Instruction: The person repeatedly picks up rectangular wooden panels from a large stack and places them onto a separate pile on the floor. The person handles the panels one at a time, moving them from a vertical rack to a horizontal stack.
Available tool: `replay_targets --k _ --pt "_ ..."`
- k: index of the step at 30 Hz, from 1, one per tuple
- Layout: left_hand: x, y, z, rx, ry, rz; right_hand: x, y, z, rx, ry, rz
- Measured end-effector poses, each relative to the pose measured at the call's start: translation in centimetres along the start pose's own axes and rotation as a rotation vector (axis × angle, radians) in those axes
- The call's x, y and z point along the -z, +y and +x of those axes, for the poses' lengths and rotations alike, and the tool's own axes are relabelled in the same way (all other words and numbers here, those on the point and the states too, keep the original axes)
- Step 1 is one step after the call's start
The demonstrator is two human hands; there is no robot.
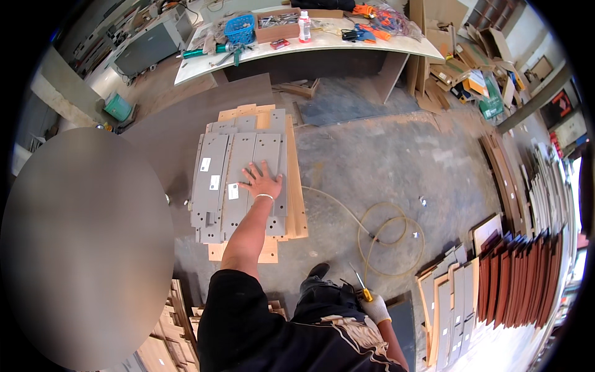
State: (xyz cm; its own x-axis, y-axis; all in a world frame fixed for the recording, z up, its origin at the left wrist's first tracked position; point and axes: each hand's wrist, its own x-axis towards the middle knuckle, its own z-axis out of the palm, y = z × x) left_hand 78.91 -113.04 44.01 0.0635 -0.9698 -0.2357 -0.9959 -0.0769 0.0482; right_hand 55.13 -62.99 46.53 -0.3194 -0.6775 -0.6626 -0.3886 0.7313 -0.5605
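Note:
My left hand [263, 185] is bare, with a pale band at the wrist. It lies flat with fingers spread on a stack of grey panels [242, 152]. These panels have drilled holes near their ends and a few white labels [233, 191]. Light wood-coloured boards [296, 186] stick out from beneath them. Down by my right leg, my right hand [375, 308], in a white glove, is closed round a screwdriver [367, 295] with a yellow handle. Its metal shaft points up and away from me.
A thin hose [390, 223] lies coiled on the concrete floor [396, 155]. Ahead, a workbench [273, 56] carries a blue basket [240, 29], a bottle [304, 26] and tools. Brown panels [520, 279] stand in rows at right. A blurred patch covers the left.

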Motion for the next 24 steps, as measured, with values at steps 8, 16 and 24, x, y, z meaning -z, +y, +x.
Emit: replay_targets --k 8,16,24 --pt "-3.8 1.4 0.7 -0.009 0.091 0.178 2.5 3.2 -1.3 0.056 0.114 -0.072" --pt "-12.4 14.0 -12.1 -0.773 -0.098 -0.16 6.4 9.4 -6.1 -0.109 0.037 0.118" --pt "-21.0 37.0 -45.9 -0.348 -1.365 -0.725 10.6 22.6 -12.4 -0.284 0.294 0.41"
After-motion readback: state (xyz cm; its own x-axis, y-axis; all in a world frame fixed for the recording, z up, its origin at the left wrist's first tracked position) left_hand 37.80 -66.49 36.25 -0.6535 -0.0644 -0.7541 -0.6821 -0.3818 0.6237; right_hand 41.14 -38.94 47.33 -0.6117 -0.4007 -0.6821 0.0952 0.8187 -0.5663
